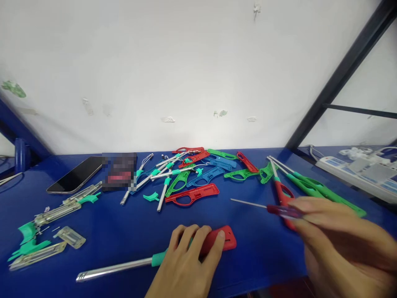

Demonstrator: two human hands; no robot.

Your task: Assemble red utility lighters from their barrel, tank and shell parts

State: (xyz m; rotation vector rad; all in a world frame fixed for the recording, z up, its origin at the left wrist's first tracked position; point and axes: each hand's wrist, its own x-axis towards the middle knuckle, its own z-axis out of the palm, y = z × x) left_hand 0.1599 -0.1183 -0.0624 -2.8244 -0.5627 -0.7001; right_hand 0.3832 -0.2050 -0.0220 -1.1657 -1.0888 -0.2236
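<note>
Under my left hand (189,265) lies a red long-nosed gas lighter (228,239), its metal tube pointing left across the blue table. The fingers wrap over its handle, hiding most of the red body. My right hand (341,244), somewhat blurred, pinches a small screwdriver (283,211) by its dark red handle. The thin shaft points left in the air, apart from the lighter. Just behind the right hand are a red lighter (277,186) and green lighters (313,186) with metal tubes.
Red, green and blue handle shells (198,194) and metal tubes (163,194) with teal collars are heaped at the back. Clear fuel tanks (58,213) and teal triggers (27,234) lie left, near a phone (77,174). A power strip (356,169) stands at right.
</note>
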